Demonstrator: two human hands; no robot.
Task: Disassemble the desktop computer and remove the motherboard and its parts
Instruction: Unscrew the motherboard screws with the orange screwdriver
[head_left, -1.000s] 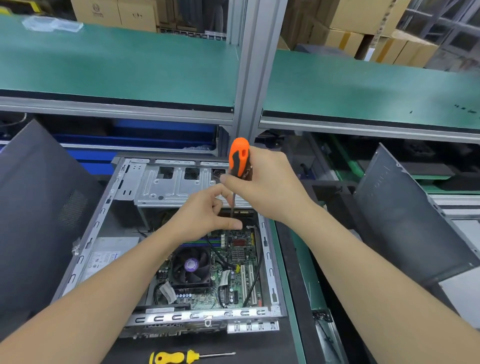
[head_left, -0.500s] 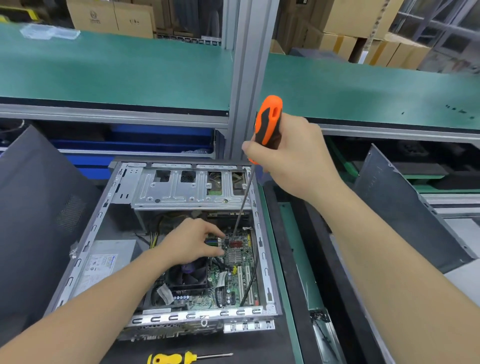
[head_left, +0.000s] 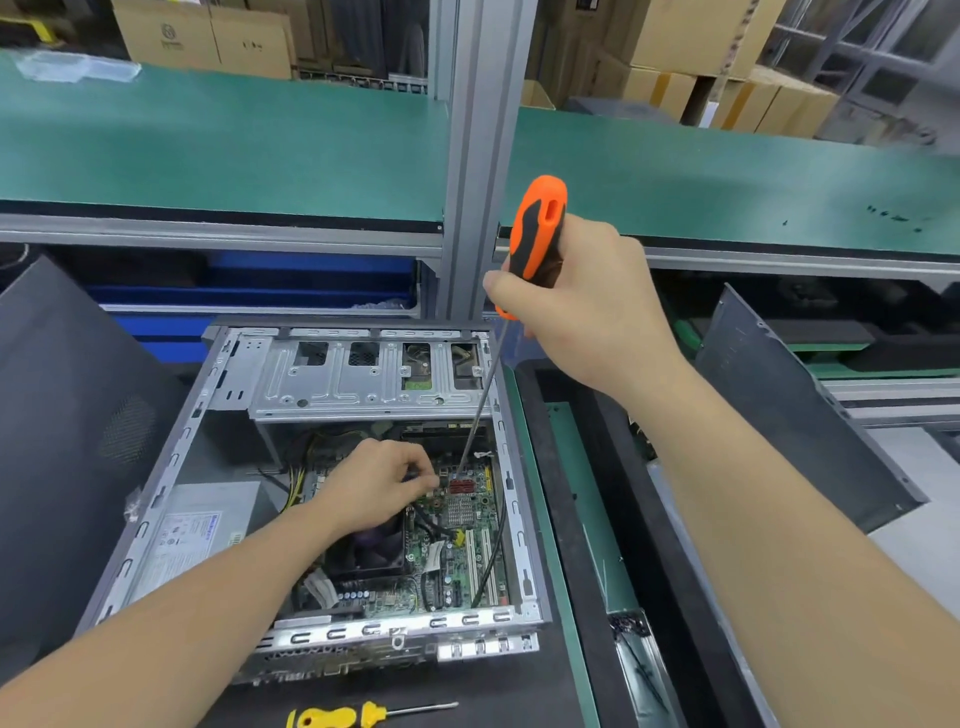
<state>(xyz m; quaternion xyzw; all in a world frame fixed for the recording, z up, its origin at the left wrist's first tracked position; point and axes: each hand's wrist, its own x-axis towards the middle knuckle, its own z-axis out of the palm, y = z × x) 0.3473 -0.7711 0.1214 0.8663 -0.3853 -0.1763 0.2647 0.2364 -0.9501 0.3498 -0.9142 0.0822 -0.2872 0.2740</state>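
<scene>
While the green shelf (head_left: 208, 145) spans the upper frame, a grey post (head_left: 478, 156) splits it at centre. A dark left panel (head_left: 62, 441) leans at the left edge, and a right panel (head_left: 795, 415) leans at mid right. Below centre lies the case (head_left: 363, 631), open on top. It has a drive cage (head_left: 363, 384) across its far end and a power supply (head_left: 192, 535) in its lower left.

The motherboard (head_left: 457, 561) fills the case's right half, with a fan (head_left: 374, 551) partly under the left wrist. Upper right of centre, the right hand (head_left: 587, 317) grips an orange screwdriver (head_left: 537, 228) whose tip reaches down to the board beside red connectors (head_left: 461, 487). The left hand (head_left: 374, 483) is inside the case with its fingertips bunched over the board. I cannot tell whether they pinch anything. A yellow screwdriver (head_left: 332, 717) lies at the bottom edge.
</scene>
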